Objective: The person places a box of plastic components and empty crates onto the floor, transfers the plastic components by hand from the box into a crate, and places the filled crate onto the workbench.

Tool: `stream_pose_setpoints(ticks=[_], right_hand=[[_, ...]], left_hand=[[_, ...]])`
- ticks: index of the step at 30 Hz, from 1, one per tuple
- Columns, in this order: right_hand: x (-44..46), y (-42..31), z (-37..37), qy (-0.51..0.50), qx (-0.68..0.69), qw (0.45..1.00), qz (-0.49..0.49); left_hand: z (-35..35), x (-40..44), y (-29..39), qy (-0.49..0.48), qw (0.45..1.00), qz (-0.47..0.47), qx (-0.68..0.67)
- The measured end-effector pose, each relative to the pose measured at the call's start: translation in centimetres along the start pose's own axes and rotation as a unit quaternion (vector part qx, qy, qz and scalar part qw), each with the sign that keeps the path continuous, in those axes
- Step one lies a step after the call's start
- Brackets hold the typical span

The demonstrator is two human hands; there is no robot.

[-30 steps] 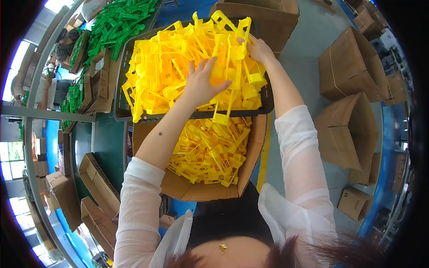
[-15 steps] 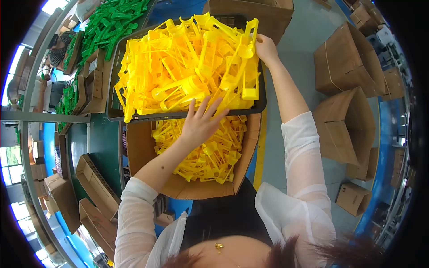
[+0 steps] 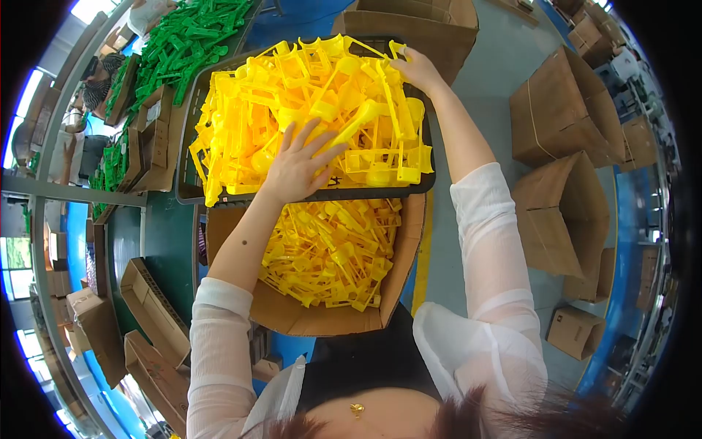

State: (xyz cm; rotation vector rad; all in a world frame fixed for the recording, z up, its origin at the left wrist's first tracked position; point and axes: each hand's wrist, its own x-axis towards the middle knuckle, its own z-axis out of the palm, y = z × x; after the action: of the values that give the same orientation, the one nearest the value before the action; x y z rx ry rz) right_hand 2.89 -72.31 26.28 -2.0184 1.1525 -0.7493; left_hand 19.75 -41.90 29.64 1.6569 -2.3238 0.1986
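Observation:
A black plastic crate heaped with yellow plastic parts sits on top of an open cardboard box. The parts are long and thin, some with rounded, scoop-like ends. My left hand lies over the near side of the heap, fingers spread, palm against the parts. At the far right corner of the crate, my right hand has its fingers curled around a small yellow plastic part; some fingertips are hidden. Below the crate, the box holds more loose yellow parts.
Green plastic parts are piled on a green-topped bench to the left, with cardboard trays along it. Other people are beyond the metal frame. Large open cartons stand on the floor at right; another carton is behind the crate.
My left hand has moved up and left from the crate's near rim onto the heap. My right hand has shifted slightly left and up at the corner. Parts on the right side have settled lower.

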Motion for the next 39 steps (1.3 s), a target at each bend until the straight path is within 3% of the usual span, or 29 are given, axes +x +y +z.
stream_pose_setpoints(ticks=[2, 5, 9, 11, 13, 14, 18, 20, 21, 23, 24, 26, 27, 28, 29, 31, 33, 34, 35, 36, 37, 39], right_hand=[[-0.2, 1.5, 0.3, -0.01, -0.081, 0.997, -0.012], [1.1, 6.5, 4.2, -0.102, -0.252, 0.96, -0.061], [-2.0, 3.7, 1.0, -0.117, -0.139, 0.983, -0.03], [-2.4, 3.9, -1.1, -0.062, 0.062, 0.994, -0.059], [-5.2, 2.7, -2.1, 0.071, 0.112, 0.988, -0.078], [-7.9, 1.7, -2.3, 0.092, 0.131, 0.985, -0.064], [-13.9, 3.2, 2.1, 0.075, 0.051, 0.996, 0.011], [-14.8, 1.1, 3.4, 0.077, -0.115, 0.99, 0.037], [-14.1, 1.1, 2.8, 0.086, -0.125, 0.988, 0.016], [-12.6, 1.3, 1.6, 0.106, -0.148, 0.983, -0.024], [-15.5, -1.1, 1.6, 0.192, -0.137, 0.965, -0.114], [-21.3, -5.1, 2.7, 0.325, -0.108, 0.885, -0.315], [-25.1, -6.1, 4.5, 0.212, 0.007, 0.926, -0.312], [-28.4, -6.4, 7.0, 0.099, -0.025, 0.933, -0.344], [-31.1, -6.8, 9.6, -0.053, -0.053, 0.959, -0.272], [-32.7, -3.0, 16.9, -0.158, -0.023, 0.985, -0.07], [-31.5, 5.2, 22.7, -0.168, -0.144, 0.97, 0.099], [-30.3, 8.3, 24.5, -0.116, -0.139, 0.979, 0.092], [-28.9, 11.5, 25.6, -0.062, -0.134, 0.985, 0.084], [-27.0, 16.2, 25.8, -0.167, -0.175, 0.952, 0.189], [-25.6, 19.5, 26.1, -0.198, -0.22, 0.927, 0.232], [-24.3, 24.1, 26.8, -0.229, -0.297, 0.882, 0.287]], left_hand=[[0.3, -0.9, 0.6, -0.004, 1.0, 0.008, 0.0], [0.6, -1.4, 1.0, -0.015, 0.999, 0.003, 0.045], [1.5, -0.4, -0.3, 0.012, 0.999, -0.015, 0.045], [1.2, -0.7, 0.2, 0.048, 0.999, -0.017, 0.014], [-0.2, -1.3, 1.4, 0.073, 0.997, -0.012, -0.024], [-0.3, -2.2, 1.5, 0.135, 0.991, -0.014, -0.016], [1.1, -9.8, 0.8, 0.321, 0.912, -0.255, 0.02], [3.0, -15.4, 0.9, 0.35, 0.858, -0.375, 0.029], [4.1, -18.1, 1.2, 0.357, 0.831, -0.424, 0.034], [7.3, -24.7, 1.0, 0.273, 0.804, -0.527, -0.014], [9.3, -27.9, 0.6, 0.237, 0.778, -0.577, -0.077], [13.0, -33.0, -0.6, 0.112, 0.706, -0.697, -0.066], [15.5, -35.9, -2.0, 0.093, 0.707, -0.696, -0.083], [18.3, -38.8, -3.7, 0.073, 0.707, -0.696, -0.102], [20.0, -40.5, -5.0, 0.054, 0.706, -0.696, -0.119], [18.5, -37.3, -6.5, 0.019, 0.716, -0.687, -0.125], [21.9, -37.5, -10.0, 0.041, 0.748, -0.636, -0.182], [21.5, -35.6, -11.1, -0.106, 0.717, -0.665, -0.178], [21.7, -34.2, -11.7, -0.117, 0.744, -0.641, -0.151], [22.2, -32.9, -12.4, -0.123, 0.77, -0.614, -0.122], [23.4, -31.7, -13.6, -0.126, 0.796, -0.585, -0.091], [27.4, -31.8, -17.0, -0.206, 0.753, -0.588, -0.21]])
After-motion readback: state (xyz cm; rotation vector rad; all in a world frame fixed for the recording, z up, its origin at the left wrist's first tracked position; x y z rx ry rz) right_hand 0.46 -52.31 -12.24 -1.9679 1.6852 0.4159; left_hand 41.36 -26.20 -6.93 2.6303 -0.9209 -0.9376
